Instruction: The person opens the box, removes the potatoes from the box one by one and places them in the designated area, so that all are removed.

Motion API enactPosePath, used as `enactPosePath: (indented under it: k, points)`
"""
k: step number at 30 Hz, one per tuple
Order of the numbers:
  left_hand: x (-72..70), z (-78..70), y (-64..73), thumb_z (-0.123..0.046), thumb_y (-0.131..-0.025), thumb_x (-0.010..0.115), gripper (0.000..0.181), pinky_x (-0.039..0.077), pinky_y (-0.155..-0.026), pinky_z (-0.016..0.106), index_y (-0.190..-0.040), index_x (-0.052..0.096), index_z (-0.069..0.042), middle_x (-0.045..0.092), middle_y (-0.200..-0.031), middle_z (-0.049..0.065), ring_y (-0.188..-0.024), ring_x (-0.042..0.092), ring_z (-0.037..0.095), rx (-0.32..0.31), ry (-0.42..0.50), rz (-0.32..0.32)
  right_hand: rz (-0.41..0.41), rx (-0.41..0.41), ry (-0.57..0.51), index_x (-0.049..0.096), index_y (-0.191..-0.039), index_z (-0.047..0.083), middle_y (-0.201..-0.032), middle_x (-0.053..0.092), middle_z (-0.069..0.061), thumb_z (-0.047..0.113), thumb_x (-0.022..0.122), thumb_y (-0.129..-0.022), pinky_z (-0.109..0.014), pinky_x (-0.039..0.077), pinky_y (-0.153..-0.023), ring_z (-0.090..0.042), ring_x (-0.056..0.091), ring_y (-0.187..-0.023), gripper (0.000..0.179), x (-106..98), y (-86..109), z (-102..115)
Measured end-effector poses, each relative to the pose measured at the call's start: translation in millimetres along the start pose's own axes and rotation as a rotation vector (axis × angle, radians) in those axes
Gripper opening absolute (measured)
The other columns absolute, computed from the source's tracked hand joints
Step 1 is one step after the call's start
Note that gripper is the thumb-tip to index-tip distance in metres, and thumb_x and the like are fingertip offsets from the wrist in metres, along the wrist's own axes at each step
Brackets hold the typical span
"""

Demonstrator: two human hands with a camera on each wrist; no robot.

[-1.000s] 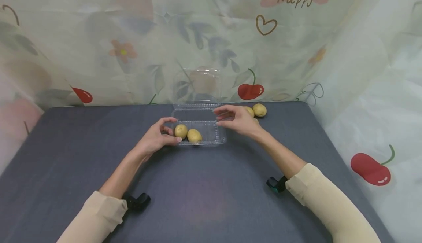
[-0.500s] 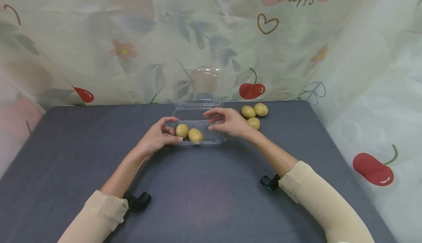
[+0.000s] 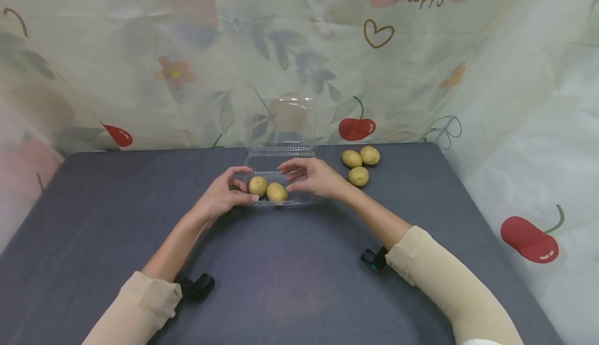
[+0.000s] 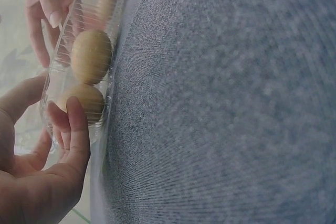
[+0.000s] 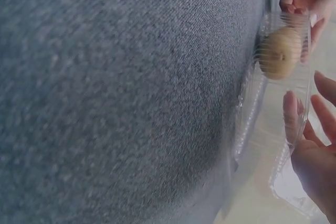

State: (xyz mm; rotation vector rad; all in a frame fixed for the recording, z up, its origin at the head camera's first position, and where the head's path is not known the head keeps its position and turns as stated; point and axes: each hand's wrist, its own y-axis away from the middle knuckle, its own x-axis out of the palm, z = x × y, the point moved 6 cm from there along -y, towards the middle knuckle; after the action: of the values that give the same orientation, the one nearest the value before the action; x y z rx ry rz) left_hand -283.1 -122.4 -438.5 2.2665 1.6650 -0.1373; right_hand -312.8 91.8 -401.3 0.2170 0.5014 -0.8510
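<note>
A clear plastic clamshell container (image 3: 309,199) stands on the table with its lid (image 3: 281,121) raised at the back. Two potatoes, a left one (image 3: 258,186) and a right one (image 3: 277,192), lie side by side in its left half. My left hand (image 3: 224,191) grips the container's left end; its fingers curl round the corner in the left wrist view. Above the tray's right part hovers my right hand (image 3: 315,177), thumb and fingers apart, nothing between them. In the right wrist view its fingertips (image 5: 290,108) appear inside the tray, near a potato (image 5: 281,53).
Three more potatoes lie together at the back right: one on the left (image 3: 352,158), one on the right (image 3: 369,155), one in front (image 3: 358,176). A dark grey cloth (image 3: 281,272) covers the table. Behind hangs a printed curtain (image 3: 206,74).
My right hand has moved left, from the container's right edge toward the potatoes inside, uncovering the loose potatoes at the back right. My left hand stays in place.
</note>
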Motion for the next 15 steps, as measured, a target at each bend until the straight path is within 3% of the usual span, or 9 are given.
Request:
enactPosePath:
  k: [15]
  points:
    - [-0.8, 0.0, -0.2, -0.014, -0.085, 0.08, 0.075, 0.052, -0.079, 0.037, -0.148, 0.038, -0.013, 0.056, -0.1, 0.013, -0.084, 0.06, 0.025, 0.001, 0.016, 0.011, 0.072, 0.11, 0.13, 0.063, -0.132, 0.008, -0.131, 0.063, -0.007, 0.011, 0.079, -0.085, -0.028, 0.054, -0.088, -0.021, 0.063, -0.117, 0.049, 16, -13.2, -3]
